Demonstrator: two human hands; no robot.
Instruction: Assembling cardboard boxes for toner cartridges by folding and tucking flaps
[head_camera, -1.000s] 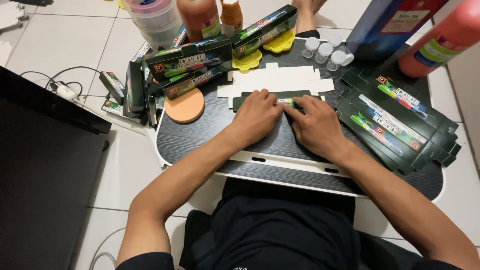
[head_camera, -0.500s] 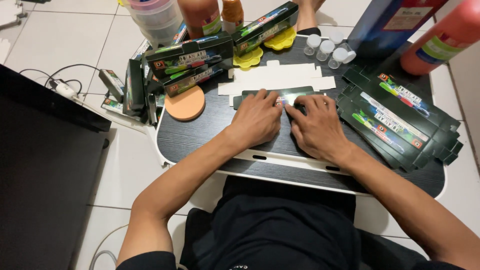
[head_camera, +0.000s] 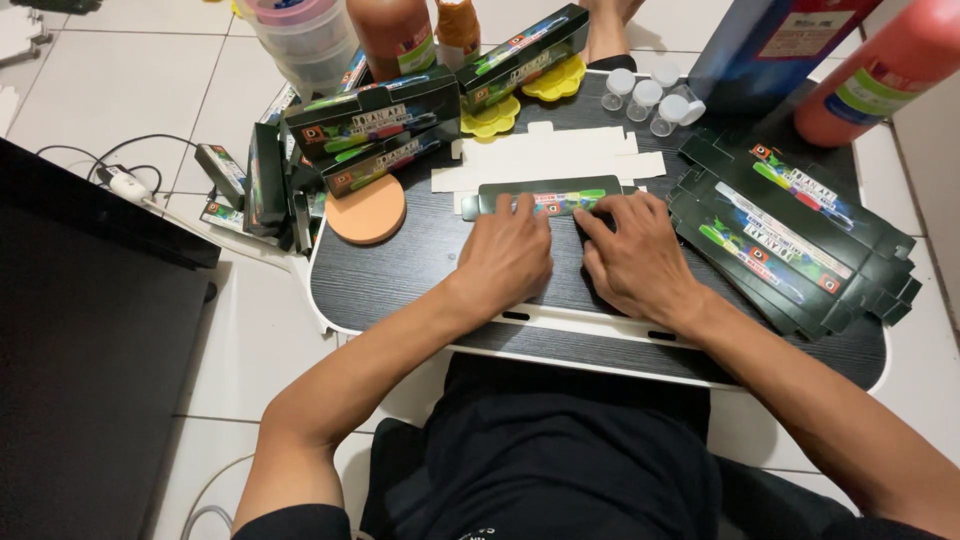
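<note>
Left hand and right hand: fingers flat, pressing a dark green flat cardboard carton blank on the black lap table | step: creasing, likely | next: firm fold along score | beyond: white carton blank, small clear vials

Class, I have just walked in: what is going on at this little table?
A seated person presses both hands, left hand and right hand, onto a flat dark green carton on a black lap table. Flat cartons are stacked at the right; folded boxes sit at the left.
</note>
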